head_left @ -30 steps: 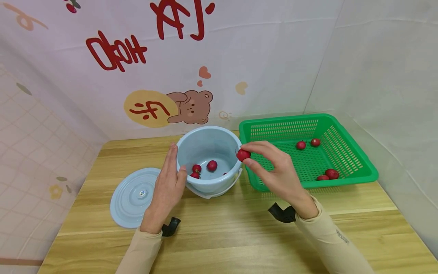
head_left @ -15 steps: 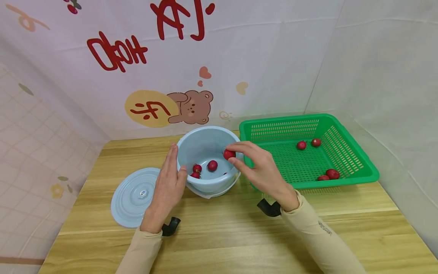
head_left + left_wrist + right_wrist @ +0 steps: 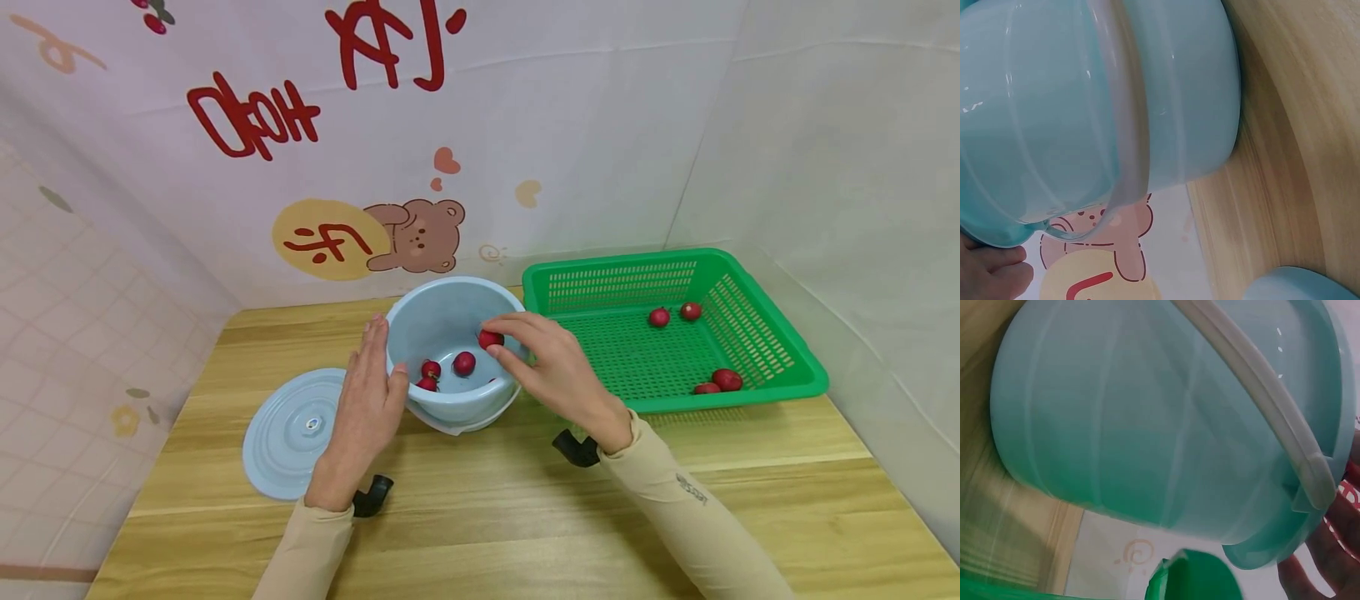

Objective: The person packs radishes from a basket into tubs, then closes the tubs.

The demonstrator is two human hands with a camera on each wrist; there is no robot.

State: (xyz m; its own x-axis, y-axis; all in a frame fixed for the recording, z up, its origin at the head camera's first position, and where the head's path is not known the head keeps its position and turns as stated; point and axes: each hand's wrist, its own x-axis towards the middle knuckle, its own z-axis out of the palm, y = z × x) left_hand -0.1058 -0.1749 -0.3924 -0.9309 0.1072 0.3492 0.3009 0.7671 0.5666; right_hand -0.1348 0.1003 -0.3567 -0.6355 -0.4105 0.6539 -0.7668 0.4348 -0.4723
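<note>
A light blue bucket stands on the table with its handle lowered along the near side. Several red radishes lie on its bottom. My left hand rests against the bucket's left rim, fingers straight, thumb at the near edge. With thumb and fingertips my right hand pinches a red radish over the bucket's opening, inside the right rim. In the right wrist view, fingers show beside the rim, and the held radish is mostly hidden.
To the bucket's right stands a green plastic basket with several radishes in it. The round blue lid lies on the wooden table at the left, partly behind the left hand. A printed cloth wall closes off the back.
My right hand has carried the radish leftward from beside the bucket's right rim to over its opening. The left hand stays at the rim.
</note>
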